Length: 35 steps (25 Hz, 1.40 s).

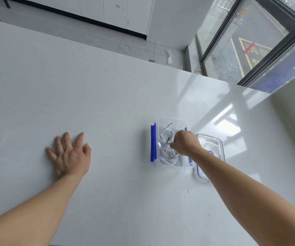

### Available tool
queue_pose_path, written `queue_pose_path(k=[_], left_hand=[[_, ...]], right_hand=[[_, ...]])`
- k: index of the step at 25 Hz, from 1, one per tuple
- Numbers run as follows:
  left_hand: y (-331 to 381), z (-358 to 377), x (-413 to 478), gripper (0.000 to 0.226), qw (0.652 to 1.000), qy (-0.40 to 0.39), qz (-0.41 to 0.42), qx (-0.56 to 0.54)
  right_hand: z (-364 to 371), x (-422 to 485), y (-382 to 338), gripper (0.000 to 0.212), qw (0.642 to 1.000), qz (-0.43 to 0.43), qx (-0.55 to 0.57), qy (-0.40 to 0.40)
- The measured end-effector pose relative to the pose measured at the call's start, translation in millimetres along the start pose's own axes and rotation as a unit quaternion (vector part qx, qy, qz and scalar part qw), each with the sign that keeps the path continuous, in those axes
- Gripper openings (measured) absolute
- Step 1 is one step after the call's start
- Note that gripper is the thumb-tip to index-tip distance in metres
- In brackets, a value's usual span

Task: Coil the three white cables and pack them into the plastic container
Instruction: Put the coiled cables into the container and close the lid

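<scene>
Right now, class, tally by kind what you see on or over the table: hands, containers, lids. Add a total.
Hands: 2 (left hand, right hand)
Plastic container: 1
Lid: 1
Total: 4
White cables lie coiled together inside the plastic container; their number cannot be told.
</scene>
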<state>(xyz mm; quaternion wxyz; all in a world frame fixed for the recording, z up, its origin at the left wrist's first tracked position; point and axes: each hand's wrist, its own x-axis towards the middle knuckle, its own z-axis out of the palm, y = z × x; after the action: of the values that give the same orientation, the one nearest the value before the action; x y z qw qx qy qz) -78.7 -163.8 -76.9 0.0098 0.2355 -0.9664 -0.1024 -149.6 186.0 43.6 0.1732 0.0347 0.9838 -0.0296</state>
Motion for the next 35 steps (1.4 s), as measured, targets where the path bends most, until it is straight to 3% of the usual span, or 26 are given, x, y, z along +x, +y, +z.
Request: queue_pose_path(k=[4,11,19,22,25,28,32,35], left_hand=[[-1,2,1,0.050,1.000,0.000,0.002,0.001],[-1,2,1,0.051,1.000,-0.004,0.000,0.010],[15,-16,5,0.054,0.998,-0.058,0.002,0.005],[51,-37,-10,0.054,0.994,-0.043,0.090,-0.042],[100,-51,-48,0.050,0.972,-0.050,0.206,-0.099],[145,-57,-83,0.048,0.951,-0.076,0.268,-0.133],[185,-54,-97,0.050,0.941,-0.115,0.277,-0.157],[206,-48,-93,0.062,0.946,-0.166,0.230,-0.158]], right_hand=[[15,2,1,0.031,0.999,0.008,-0.026,-0.025],[20,-3,7,0.015,1.000,-0.007,-0.028,-0.006],[7,-39,23,0.012,0.993,0.007,0.089,0.077],[0,-57,32,0.013,0.984,0.026,0.137,0.107],[1,-75,58,0.016,0.970,0.068,0.202,0.118],[14,-88,93,0.016,0.959,0.103,0.238,0.114],[36,-92,135,0.014,0.956,0.150,0.225,0.110],[52,-88,165,0.020,0.944,0.205,0.231,0.116]])
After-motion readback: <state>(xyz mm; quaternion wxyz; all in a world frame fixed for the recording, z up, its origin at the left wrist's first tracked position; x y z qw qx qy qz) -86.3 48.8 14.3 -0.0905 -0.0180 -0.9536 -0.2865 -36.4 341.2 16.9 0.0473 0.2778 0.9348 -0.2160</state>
